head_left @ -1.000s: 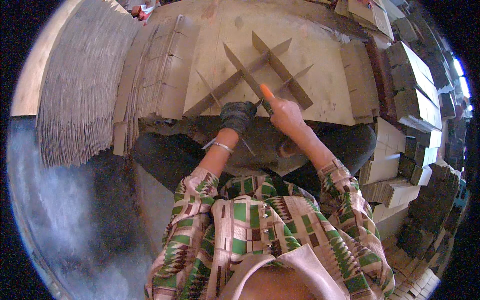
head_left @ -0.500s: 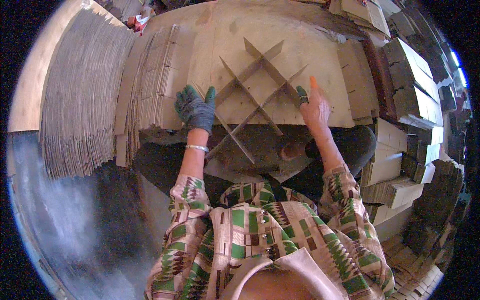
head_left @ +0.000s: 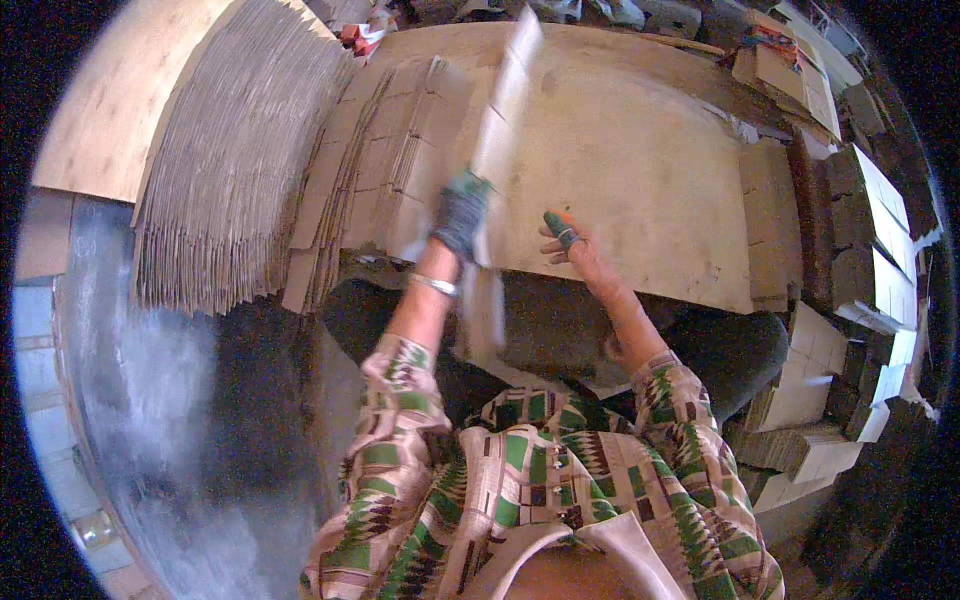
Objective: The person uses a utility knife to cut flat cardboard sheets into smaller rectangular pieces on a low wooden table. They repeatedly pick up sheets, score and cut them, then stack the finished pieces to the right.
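My left hand (head_left: 461, 218), in a grey and green glove, is closed on a cardboard divider (head_left: 508, 95) at the front left of the wooden board. The divider looks folded nearly flat into a narrow, upright bundle. Motion blurs it, and its lower end hangs past the board's near edge. My right hand (head_left: 582, 252) is apart from it, over the near edge of the board. Its fingers are spread with nothing in them; green and orange coverings show on the fingers.
The wooden board (head_left: 620, 150) lies before me over my lap. At left stand a thick row of cardboard sheets (head_left: 240, 150) and a smaller row of slotted cardboard strips (head_left: 385, 150). More cardboard stacks (head_left: 875, 240) stand at right, beside a dark brown bar (head_left: 815, 195).
The crossed strips of the divider, spread open between both hands before, are now folded together in my left hand. My right hand has let go and moved left. The view has shifted.
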`<state>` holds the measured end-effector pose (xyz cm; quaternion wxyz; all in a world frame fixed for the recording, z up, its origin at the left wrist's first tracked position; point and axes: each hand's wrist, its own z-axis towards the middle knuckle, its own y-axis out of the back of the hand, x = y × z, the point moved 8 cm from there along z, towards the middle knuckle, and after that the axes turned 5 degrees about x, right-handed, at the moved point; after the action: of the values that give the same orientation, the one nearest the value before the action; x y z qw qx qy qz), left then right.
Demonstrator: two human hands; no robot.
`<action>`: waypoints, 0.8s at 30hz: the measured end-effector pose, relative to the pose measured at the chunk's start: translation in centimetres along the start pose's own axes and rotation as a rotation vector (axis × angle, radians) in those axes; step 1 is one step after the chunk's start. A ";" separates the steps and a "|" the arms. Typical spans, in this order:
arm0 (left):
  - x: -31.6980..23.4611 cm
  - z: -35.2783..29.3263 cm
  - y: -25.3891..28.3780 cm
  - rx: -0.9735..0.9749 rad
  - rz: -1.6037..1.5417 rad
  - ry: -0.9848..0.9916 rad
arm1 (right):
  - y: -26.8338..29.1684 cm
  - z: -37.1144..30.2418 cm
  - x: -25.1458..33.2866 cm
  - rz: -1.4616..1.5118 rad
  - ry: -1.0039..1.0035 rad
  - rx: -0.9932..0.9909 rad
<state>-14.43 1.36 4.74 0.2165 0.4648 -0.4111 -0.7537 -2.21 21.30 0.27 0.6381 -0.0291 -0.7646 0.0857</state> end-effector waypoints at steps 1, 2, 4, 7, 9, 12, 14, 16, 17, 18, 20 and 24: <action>0.2 1.4 5.4 -0.123 -0.082 0.089 | 1.2 0.1 -0.6 -0.069 -0.079 -0.037; 2.7 1.8 9.9 -0.170 -0.006 0.303 | 1.8 -0.1 -1.1 -0.116 -0.105 -0.061; 3.6 2.4 18.5 -0.315 0.312 0.329 | 4.3 -0.5 -3.2 -0.218 -0.154 -0.122; 7.0 2.7 23.5 -0.252 0.701 0.436 | 6.3 -2.4 -6.0 -0.207 -0.236 -0.183; 11.5 2.1 22.9 -0.035 0.873 0.653 | 6.8 -4.4 -6.7 -0.212 -0.299 -0.195; 20.9 -2.7 18.7 0.092 1.038 0.634 | 6.3 -6.4 -8.6 -0.173 -0.380 -0.131; 22.6 -4.4 16.6 0.037 0.967 0.595 | 6.7 -7.3 -8.5 -0.224 -0.393 -0.092; 23.8 -4.3 15.4 0.038 0.868 0.646 | 7.7 -7.9 -7.3 -0.283 -0.377 -0.102; 22.1 -3.2 14.7 0.066 0.790 0.707 | 8.8 -8.8 -6.7 -0.326 -0.370 -0.121; 21.2 -4.2 16.3 0.086 0.746 0.796 | 9.2 -8.5 -6.2 -0.411 -0.288 -0.096; 26.4 -3.6 16.0 0.137 0.745 0.773 | 11.8 -7.6 -4.6 -0.583 -0.122 -0.078; 22.1 -3.7 15.6 0.028 0.881 0.721 | 18.0 -9.3 3.4 -1.263 -0.100 -0.415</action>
<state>-22.49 -24.73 5.15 0.6309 0.4802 -0.4761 -0.3803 5.13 40.43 2.12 0.5106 0.3060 -0.6641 -0.4522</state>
